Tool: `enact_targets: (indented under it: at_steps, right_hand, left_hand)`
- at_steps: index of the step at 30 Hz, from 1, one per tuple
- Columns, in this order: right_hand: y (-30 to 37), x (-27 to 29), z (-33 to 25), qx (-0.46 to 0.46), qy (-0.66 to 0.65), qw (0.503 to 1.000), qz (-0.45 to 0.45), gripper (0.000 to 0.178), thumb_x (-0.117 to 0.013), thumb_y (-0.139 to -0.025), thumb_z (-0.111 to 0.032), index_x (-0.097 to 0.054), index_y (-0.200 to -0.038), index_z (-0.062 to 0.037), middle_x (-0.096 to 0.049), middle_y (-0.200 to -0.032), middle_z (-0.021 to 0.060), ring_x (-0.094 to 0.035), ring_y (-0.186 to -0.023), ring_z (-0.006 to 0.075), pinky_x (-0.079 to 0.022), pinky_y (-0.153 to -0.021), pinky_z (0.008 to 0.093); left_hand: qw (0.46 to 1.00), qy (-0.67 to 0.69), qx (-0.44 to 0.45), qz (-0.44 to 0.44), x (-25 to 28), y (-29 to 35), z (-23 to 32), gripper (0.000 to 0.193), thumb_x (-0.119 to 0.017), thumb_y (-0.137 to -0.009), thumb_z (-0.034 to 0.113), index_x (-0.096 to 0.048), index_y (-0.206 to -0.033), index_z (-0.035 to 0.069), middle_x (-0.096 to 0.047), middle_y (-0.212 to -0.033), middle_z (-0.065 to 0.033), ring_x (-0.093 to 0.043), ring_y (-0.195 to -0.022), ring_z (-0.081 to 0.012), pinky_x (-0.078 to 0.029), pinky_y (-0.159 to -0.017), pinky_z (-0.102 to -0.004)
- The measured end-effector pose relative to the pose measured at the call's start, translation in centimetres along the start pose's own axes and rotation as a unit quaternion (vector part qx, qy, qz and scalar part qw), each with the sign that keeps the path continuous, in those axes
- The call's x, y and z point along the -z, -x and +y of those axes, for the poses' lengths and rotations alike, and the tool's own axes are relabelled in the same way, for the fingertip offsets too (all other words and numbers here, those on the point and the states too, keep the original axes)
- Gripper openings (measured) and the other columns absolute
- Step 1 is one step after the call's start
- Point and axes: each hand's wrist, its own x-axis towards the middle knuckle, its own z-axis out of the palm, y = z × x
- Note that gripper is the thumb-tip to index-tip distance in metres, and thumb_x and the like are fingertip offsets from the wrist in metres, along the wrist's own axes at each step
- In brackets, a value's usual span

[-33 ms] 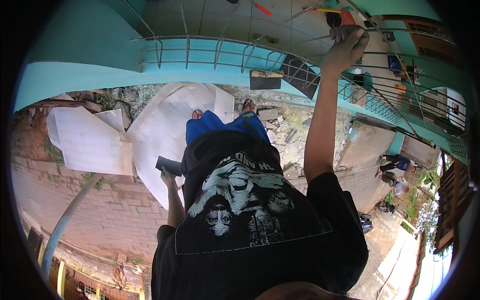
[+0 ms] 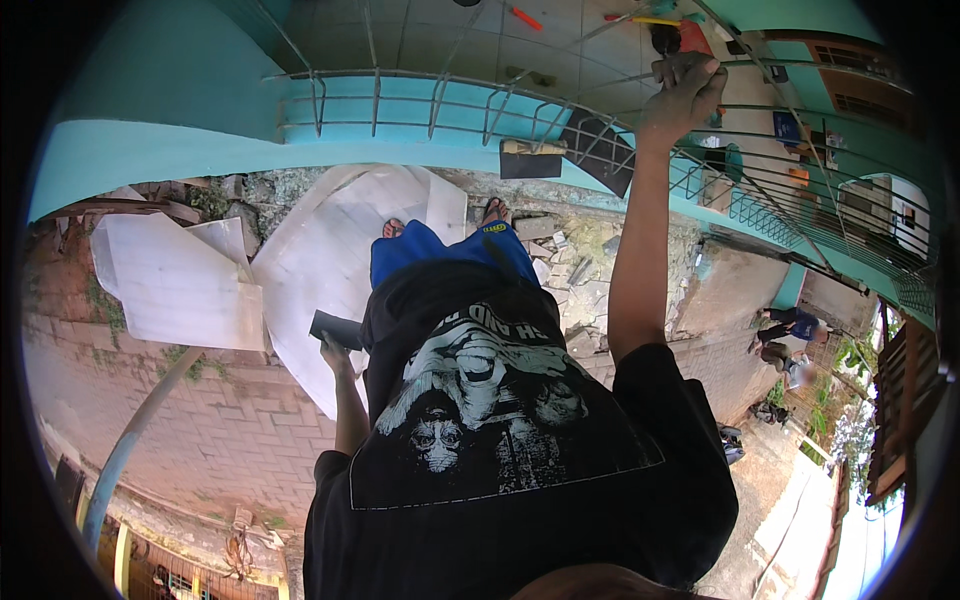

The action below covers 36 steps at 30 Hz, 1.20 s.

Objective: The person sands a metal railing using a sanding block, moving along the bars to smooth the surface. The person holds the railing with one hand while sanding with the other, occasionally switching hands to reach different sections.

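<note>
My left hand (image 2: 337,352) hangs low at my side, its fingers closed round a dark, flat rectangular sheet (image 2: 338,329) that looks like sandpaper. My right arm reaches up and forward to the thin-barred metal railing (image 2: 440,88). There my right hand (image 2: 684,95) has its fingers bent and closed on a bar of it; whether something small lies under the fingers is hidden. Below the bars, a dark sheet with a tan edge (image 2: 531,163) and a larger dark sheet (image 2: 598,150) rest against the turquoise wall (image 2: 400,148).
Translucent white sheeting (image 2: 310,250) covers the ground under one foot, with broken stones (image 2: 575,270) beside the other. A leaning pole (image 2: 140,420) stands at left. Behind the railing, an orange object (image 2: 526,18) lies on tiles. Another person (image 2: 795,325) is far right.
My right hand has shifted very slightly left along the railing, its fingers still bent. My left hand and the dark sheet stay almost where they were.
</note>
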Motion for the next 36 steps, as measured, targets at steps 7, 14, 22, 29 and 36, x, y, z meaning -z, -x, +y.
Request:
enact_targets:
  at_steps: [7, 14, 22, 29, 36]
  right_hand:
    - [5.5, 4.3, 6.3, 0.068, 0.455, 0.869, -0.184, 0.036, -0.045, -0.104, -0.031, -0.053, -0.108, 0.0036, -0.066, -0.089, 0.0155, -0.063, -0.085, 0.0191, -0.049, -0.079, 0.0319]
    - [-0.8, 0.2, -0.6, 0.056, 0.233, 0.968, -0.079, 0.032, -0.046, -0.103, -0.024, -0.048, -0.109, 0.0073, -0.069, -0.073, 0.0172, -0.070, -0.074, 0.0240, -0.053, -0.078, 0.0327]
    - [18.3, 3.1, 3.7, -0.120, 0.468, 0.834, -0.265, 0.035, -0.063, -0.090, -0.018, -0.054, -0.120, -0.0028, -0.059, -0.120, 0.0236, -0.056, -0.110, 0.0444, -0.048, -0.089, 0.0460]
    - [26.8, -4.9, -2.7, -0.346, 0.067, 0.865, -0.358, 0.053, -0.063, -0.095, -0.033, -0.043, -0.135, -0.0049, -0.064, -0.114, 0.0169, -0.060, -0.114, 0.0242, -0.046, -0.095, 0.0351]
    - [24.6, -3.1, -4.9, -0.461, 0.094, 0.839, -0.273, 0.031, -0.061, -0.097, -0.030, -0.065, -0.107, -0.0003, -0.063, -0.083, 0.0003, -0.053, -0.073, 0.0053, -0.046, -0.068, 0.0243]
  left_hand:
    - [0.999, 0.039, 0.022, 0.016, -3.7, -0.3, 3.3, 0.057, -0.041, -0.102, 0.048, -0.051, -0.125, -0.003, -0.062, -0.112, -0.0165, -0.063, -0.098, -0.0267, -0.056, -0.081, -0.0418]
    - [0.999, 0.019, 0.008, -0.027, -2.1, -1.1, 3.6, 0.057, -0.042, -0.102, 0.046, -0.050, -0.126, -0.005, -0.061, -0.115, -0.0172, -0.062, -0.102, -0.0277, -0.055, -0.084, -0.0400]
    - [0.976, -0.119, -0.174, -0.057, -2.6, -2.8, 10.3, 0.048, -0.043, -0.104, 0.036, -0.060, -0.100, -0.008, -0.062, -0.081, -0.0081, -0.052, -0.071, -0.0146, -0.045, -0.064, -0.0306]
    - [0.840, -0.296, -0.355, -0.284, -18.0, 9.2, 30.7, 0.027, -0.053, -0.098, 0.020, -0.056, -0.092, -0.007, -0.061, -0.078, -0.0236, -0.054, -0.066, -0.0363, -0.043, -0.061, -0.0399]
    - [0.741, -0.256, -0.480, -0.392, -25.0, 13.7, 33.1, 0.022, -0.060, -0.093, 0.019, -0.062, -0.100, -0.002, -0.064, -0.085, -0.0228, -0.063, -0.075, -0.0378, -0.050, -0.067, -0.0409]
